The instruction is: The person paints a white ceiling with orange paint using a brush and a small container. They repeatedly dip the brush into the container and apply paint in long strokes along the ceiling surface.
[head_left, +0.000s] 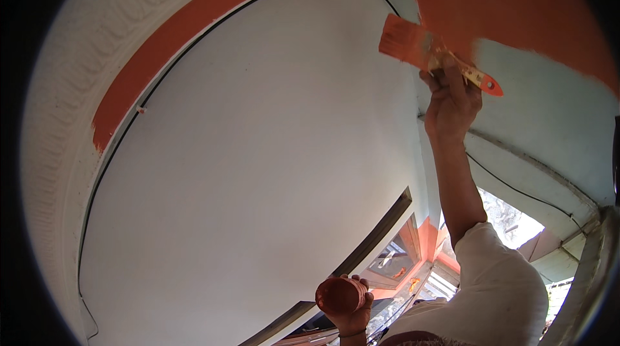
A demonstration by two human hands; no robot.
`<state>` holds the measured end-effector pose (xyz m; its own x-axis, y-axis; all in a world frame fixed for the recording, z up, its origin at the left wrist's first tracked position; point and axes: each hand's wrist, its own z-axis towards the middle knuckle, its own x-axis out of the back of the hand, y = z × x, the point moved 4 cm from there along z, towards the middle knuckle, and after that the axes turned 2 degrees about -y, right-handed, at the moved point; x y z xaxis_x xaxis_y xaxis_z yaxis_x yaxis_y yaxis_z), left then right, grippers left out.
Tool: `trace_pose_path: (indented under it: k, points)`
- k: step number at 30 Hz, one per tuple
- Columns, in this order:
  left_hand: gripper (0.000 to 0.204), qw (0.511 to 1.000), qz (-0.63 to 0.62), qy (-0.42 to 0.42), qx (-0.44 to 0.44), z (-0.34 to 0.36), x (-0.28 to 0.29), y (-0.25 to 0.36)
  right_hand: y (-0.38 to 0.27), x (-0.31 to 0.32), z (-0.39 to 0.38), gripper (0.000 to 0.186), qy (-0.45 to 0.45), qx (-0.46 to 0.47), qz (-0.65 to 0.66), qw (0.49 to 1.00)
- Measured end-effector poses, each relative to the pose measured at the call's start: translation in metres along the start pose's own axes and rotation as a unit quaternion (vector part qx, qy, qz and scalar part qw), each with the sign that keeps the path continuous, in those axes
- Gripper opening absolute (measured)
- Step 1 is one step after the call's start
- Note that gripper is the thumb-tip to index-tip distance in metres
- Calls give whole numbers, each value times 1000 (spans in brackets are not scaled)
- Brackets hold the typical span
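My right hand is raised high at the upper right, its fingers closed around the handle of a flat paintbrush. The brush's wide bristles are loaded with orange paint and point left, beside the edge of the orange-painted area. I cannot tell whether they touch the surface. Low in the middle, my left hand grips a round paint cup. Its mouth faces the camera, and reddish-orange paint coats the inside.
A broad white panel fills the middle, bordered by a black cable and an orange strip. Pale green surface lies below the orange area. A dark frame edge and windows appear lower right.
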<state>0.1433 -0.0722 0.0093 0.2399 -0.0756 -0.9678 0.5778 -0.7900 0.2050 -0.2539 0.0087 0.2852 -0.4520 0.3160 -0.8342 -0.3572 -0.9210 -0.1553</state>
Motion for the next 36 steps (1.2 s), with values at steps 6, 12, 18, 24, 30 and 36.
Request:
trace_pose_path:
  k: [6, 12, 18, 24, 30, 36]
  points:
    - [61, 998, -19, -45, 47, -4, -10, -3, 31, -57, 96, 25, -129, 404, -185, 887]
    - [61, 997, -54, -23, 59, -8, -64, -21, 33, -99, 123, 17, -86, 555, -368, 741]
    - [60, 998, -15, 12, 57, -9, -57, -12, 43, -109, 132, 14, -87, 551, -377, 739]
    - [57, 998, -14, 13, 62, -7, -55, -9, 57, -110, 145, 29, -49, 564, -410, 715]
    - [54, 998, -20, 14, 60, -5, -62, -11, 59, -112, 150, 27, -27, 558, -409, 722]
    - [54, 998, -22, 26, 58, -4, -73, -14, 62, -117, 149, 30, -32, 542, -421, 726]
